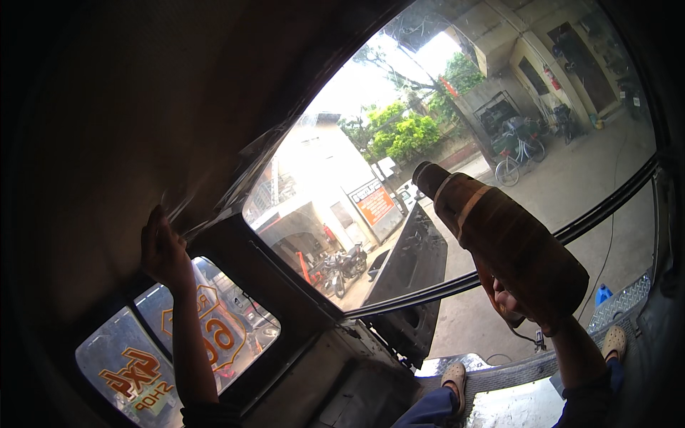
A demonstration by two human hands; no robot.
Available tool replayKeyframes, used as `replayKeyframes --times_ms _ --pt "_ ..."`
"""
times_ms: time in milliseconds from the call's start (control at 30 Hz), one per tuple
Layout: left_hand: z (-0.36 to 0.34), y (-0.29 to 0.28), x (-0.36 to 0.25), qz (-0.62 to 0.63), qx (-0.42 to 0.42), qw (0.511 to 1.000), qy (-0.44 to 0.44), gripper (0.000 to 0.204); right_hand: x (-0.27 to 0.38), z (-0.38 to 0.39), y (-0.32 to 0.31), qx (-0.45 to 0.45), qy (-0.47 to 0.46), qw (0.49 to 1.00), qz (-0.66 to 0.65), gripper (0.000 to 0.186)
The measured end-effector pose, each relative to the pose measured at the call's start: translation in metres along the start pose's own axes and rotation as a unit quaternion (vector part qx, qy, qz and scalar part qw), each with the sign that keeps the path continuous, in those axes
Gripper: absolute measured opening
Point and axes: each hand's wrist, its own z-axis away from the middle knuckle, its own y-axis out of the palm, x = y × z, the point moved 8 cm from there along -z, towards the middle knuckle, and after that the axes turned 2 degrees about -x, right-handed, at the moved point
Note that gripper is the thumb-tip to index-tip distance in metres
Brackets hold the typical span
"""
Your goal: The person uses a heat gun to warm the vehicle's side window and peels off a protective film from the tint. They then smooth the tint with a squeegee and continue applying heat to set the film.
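My right hand (508, 305) is wrapped round the handle of a heat gun (510, 232). Its worn brown body has a lighter band, and its dark nozzle points up and left, in front of the windshield (399, 235). On the left, my left hand (165, 250) is raised against the dark ceiling lining. Its fingertips pinch what looks like a thin clear film (187, 210), whose shiny, wrinkled sheet runs toward the window's upper edge. Shadow hides the exact grip.
I am inside a vehicle cabin. A side window (214, 324) with lettering is below my left arm. Near my sandalled feet lie a metal tread plate (624, 303) and a blue container (604, 294). A dark open panel (410, 260), motorcycle (342, 269) and bicycle (519, 157) are outside.
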Motion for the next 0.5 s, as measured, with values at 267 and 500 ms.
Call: replayKeyframes --times_ms 267,500 --pt "0.003 -0.008 0.007 -0.012 -0.003 1.000 -0.016 0.023 0.022 0.001 0.009 0.036 -0.015 0.998 0.048 0.022" --pt "0.002 -0.016 0.029 -0.012 0.011 0.998 -0.066 0.025 0.011 0.006 0.007 0.060 0.073 0.995 -0.016 0.026"
